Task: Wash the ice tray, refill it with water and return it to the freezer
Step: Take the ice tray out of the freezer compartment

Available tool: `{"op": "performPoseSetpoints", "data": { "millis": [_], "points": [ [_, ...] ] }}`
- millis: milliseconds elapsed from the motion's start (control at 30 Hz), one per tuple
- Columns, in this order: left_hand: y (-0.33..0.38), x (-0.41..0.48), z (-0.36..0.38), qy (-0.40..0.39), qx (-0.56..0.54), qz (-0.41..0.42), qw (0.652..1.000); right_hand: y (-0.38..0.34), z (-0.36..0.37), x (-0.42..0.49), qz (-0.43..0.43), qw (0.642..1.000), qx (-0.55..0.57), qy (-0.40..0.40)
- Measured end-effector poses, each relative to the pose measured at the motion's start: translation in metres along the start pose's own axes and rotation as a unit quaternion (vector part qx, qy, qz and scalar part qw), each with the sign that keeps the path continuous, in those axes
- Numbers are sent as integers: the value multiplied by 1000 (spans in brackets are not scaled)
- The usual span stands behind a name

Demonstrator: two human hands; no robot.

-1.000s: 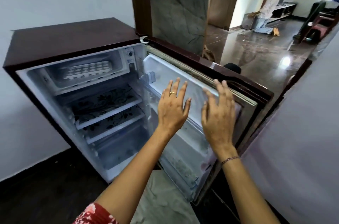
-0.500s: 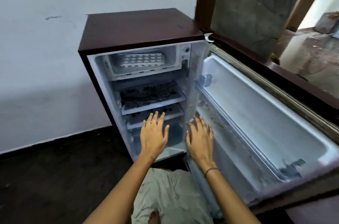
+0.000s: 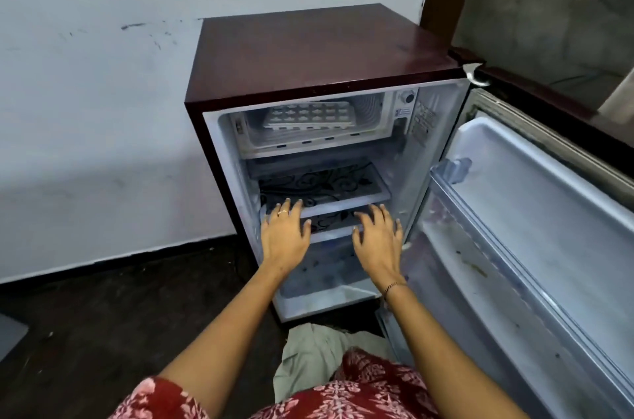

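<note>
Both arms reach forward, palms down. The left hand (image 3: pixel 285 236) and right hand (image 3: pixel 377 240) are empty, fingers spread, thumbs pointing inward toward each other.

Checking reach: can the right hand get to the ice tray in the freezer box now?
Probably yes: the fridge door is open, the ice tray sits exposed, the right hand is empty below it.

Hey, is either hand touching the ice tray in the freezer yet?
Apart. The head view shows the left hand and right hand spread in front of the lower shelves, well below the ice tray in the freezer compartment.
</note>
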State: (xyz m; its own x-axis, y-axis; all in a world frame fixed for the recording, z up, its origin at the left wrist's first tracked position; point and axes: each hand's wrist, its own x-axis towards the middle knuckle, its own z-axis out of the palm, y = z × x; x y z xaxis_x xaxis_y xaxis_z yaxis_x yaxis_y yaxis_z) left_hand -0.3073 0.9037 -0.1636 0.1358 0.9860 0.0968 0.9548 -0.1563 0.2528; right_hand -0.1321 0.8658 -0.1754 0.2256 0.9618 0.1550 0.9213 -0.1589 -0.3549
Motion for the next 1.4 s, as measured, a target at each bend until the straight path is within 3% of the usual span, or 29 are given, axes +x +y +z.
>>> {"op": "performPoseSetpoints", "data": {
  "millis": [467, 600, 867, 1067, 1233, 1400],
  "points": [
    [-2, 183, -25, 109, -16, -61, 992, -19, 3, 208, -22, 993, 52, 108],
    [-2, 221, -30, 109, -20, -119, 987, -17, 10, 251, -10, 994, 37, 100],
    [-5, 257, -41, 116, -101, -155, 976, -17, 27, 299, 9, 999, 12, 41],
    [-21, 270, -46, 146, -165, -173, 960, -18, 26, 314, 25, 995, 94, 34],
    [-36, 268, -35, 95, -304, -193, 928, -10, 14, 315, 52, 977, 205, 12],
    [-34, 260, -38, 87, -350, -216, 907, -8, 2, 310, 78, 960, 269, 3]
  ]
}}
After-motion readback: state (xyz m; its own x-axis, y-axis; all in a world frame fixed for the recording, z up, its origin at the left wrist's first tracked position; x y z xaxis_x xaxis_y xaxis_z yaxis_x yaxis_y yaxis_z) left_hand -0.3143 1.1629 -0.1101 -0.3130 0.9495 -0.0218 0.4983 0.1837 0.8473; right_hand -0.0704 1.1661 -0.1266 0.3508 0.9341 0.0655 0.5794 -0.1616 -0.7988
